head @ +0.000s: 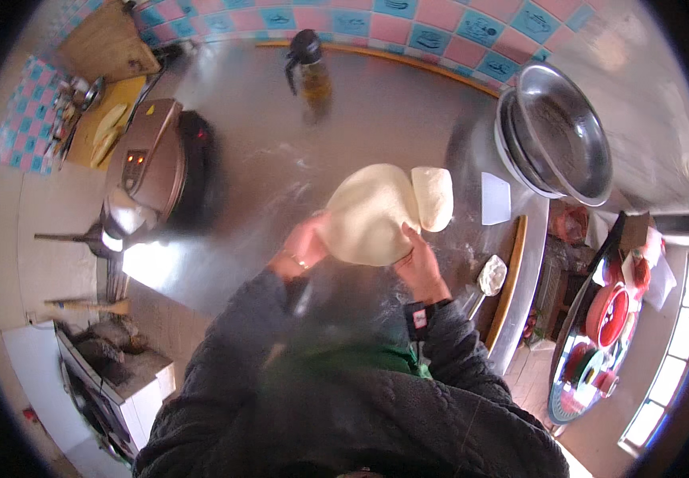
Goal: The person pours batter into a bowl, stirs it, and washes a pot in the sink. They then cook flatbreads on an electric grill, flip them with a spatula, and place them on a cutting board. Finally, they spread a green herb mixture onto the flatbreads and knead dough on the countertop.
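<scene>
A flattened round of pale dough is held between my hands above the metal worktop. My left hand grips its left edge. My right hand holds the lower right edge, thumb on top. Just beyond my right hand, a smaller thick piece of dough lies against the round's right side. To the right of that piece is a white plastic scraper. A spoon or scoop heaped with flour lies to the right of my right hand, near a wooden rolling pin.
An electric baking pan with lit lamps stands at left. At the back is a glass jug of amber liquid. Stacked metal bowls stand at back right. Flour traces mark the metal worktop. A round glass table is farther right.
</scene>
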### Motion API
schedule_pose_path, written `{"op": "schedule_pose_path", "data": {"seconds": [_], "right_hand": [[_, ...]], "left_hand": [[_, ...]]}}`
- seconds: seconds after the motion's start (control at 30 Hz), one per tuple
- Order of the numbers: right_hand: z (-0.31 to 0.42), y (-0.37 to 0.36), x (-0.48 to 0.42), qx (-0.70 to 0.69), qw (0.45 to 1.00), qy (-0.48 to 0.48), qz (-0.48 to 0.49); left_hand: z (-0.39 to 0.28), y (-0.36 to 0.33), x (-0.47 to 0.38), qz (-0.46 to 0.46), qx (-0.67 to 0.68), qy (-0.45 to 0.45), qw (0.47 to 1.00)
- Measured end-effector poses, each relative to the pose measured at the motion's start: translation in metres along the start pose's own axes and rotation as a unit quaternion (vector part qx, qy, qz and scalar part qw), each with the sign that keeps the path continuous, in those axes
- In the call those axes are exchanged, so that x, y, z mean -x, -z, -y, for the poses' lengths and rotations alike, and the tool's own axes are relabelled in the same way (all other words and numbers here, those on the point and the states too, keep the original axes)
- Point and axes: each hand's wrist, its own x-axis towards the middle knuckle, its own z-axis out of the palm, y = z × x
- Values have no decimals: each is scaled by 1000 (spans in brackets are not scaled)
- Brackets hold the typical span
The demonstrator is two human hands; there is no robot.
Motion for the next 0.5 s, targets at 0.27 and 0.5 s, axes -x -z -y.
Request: {"op": "schedule_pose_path", "data": {"seconds": [0.27, 0.5], "right_hand": [[-24, -7, 74, 41, 999, -5, 18], [-103, 47, 141, 482, 871, 44, 82]], "left_hand": [[1, 23, 45, 53, -63, -53, 995], [-1, 91, 118, 8, -155, 141, 978]]}}
